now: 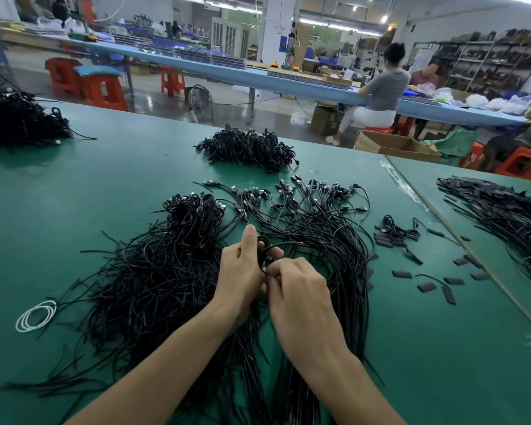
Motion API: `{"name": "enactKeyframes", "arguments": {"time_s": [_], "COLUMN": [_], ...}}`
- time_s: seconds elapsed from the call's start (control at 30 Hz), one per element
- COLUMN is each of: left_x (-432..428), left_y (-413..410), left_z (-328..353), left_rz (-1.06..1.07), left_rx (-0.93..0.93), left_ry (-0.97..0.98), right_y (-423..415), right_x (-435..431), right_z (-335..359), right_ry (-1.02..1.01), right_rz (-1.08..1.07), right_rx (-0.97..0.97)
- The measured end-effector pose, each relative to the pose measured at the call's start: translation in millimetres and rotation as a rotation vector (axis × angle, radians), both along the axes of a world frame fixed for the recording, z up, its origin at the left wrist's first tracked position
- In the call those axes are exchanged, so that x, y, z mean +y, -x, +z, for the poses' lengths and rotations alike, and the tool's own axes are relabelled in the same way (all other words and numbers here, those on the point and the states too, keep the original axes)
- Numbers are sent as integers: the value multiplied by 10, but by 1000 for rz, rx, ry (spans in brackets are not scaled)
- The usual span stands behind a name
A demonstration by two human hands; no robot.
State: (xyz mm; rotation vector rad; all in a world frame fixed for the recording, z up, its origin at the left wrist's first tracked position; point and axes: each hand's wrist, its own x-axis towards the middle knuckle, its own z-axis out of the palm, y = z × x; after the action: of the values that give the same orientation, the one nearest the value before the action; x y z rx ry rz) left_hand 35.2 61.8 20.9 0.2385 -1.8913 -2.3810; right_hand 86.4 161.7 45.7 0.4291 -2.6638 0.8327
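Matt green mat covers the counter (380,348); black cables (304,228) look rubbery, smooth, with small metal plugs; white wire coil (36,315) at lower left looks glossy plastic.

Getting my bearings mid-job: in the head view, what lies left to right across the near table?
White wire coil → black twist-tie heap → left hand → black cable loop → right hand → flat black sleeve pieces.

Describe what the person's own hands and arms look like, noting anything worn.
The left hand and right hand are bare: no gloves, rings or wristbands show. The left forearm and right forearm are uncovered too, no sleeve in view. Visible nails look short, unpainted.
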Motion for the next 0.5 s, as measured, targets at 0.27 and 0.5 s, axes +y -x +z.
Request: {"name": "enactKeyframes", "arguments": {"time_s": [0.27, 0.5], "left_x": [-156, -114], "left_y": [-83, -58], "left_z": [22, -28], "left_rz": [-483, -663], "left_rx": [-275, -434], "left_ry": [107, -63], "right_y": [109, 230], "right_x": [236, 325], "right_z": [293, 246], "right_ry": [-588, -213], "right_rz": [335, 261], "right_rx": [255, -15]}}
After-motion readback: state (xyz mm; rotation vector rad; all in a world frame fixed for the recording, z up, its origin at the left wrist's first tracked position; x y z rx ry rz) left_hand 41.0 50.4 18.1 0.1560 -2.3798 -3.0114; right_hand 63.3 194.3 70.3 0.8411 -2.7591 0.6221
